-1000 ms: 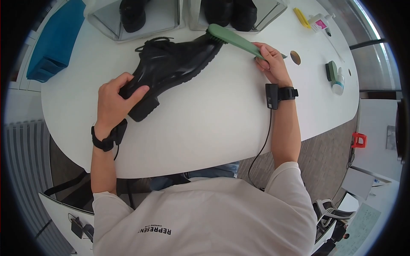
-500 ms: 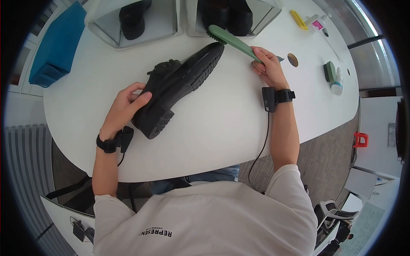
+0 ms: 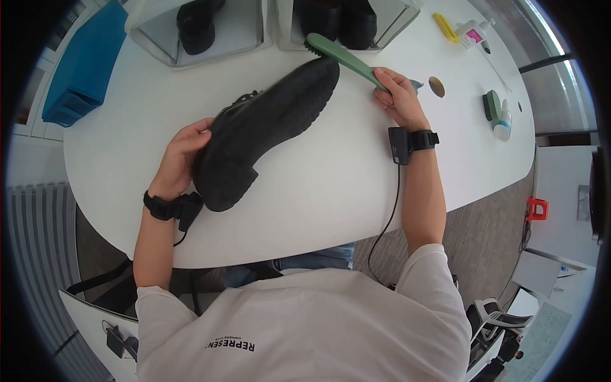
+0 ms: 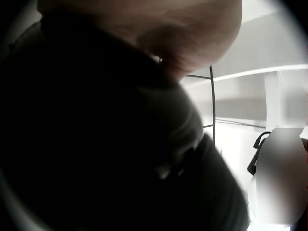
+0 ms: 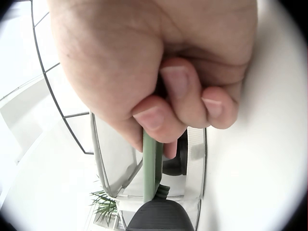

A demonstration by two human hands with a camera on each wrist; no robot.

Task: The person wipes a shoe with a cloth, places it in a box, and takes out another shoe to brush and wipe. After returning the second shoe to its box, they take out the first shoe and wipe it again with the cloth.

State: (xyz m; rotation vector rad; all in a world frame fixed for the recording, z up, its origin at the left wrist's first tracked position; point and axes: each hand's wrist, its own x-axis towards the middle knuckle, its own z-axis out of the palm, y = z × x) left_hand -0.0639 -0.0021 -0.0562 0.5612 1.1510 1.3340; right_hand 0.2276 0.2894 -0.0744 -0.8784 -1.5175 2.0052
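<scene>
My left hand (image 3: 181, 156) grips a black lace-up shoe (image 3: 267, 124) at its heel end, thumb along the near upper side. The shoe is rolled over so its black sole faces up toward the head camera, toe pointing to the far right. In the left wrist view the dark shoe (image 4: 96, 139) fills most of the picture. My right hand (image 3: 400, 95) holds a green long-handled brush (image 3: 347, 58) by its handle, fingers curled round it in the right wrist view. The dark bristles are right at the shoe's toe (image 5: 161, 216).
Two open shoe boxes (image 3: 210, 54) with black shoes stand at the back. A teal case (image 3: 86, 63) lies at the left. On the right are a yellow-handled item (image 3: 445, 28), a white bottle (image 3: 472, 35), a second green brush (image 3: 492, 107), a small bottle (image 3: 502, 127) and a round table hole (image 3: 436, 87).
My left hand has rolled the shoe from its side to sole-up, with the heel swung nearer to me. The brush stays in my right hand near the toe, having shifted only slightly.
</scene>
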